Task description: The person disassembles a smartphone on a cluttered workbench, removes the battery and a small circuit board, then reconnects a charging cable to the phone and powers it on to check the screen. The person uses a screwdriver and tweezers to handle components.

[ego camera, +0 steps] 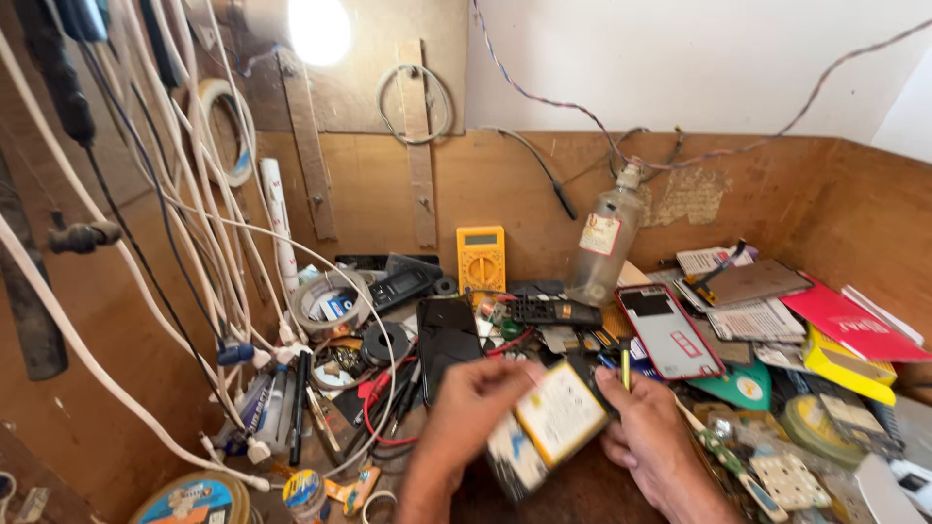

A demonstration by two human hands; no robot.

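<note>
Low in the middle of the view, both my hands hold a small flat device with a pale yellowish rectangular battery pack (560,412) on it. My left hand (473,403) grips its left side, fingers curled over the top edge. My right hand (649,437) holds the right side and also pinches a thin yellow-tipped tool (625,367) that points up. A black phone (449,340) lies face up just beyond my left hand. A phone with a red frame (670,332) lies past my right hand.
The wooden bench is crowded: a yellow multimeter (481,258) leans on the back wall, a clear bottle (604,243) beside it, a tape roll (330,301), white cables (194,223) hanging at left, papers and a red booklet (849,325) at right.
</note>
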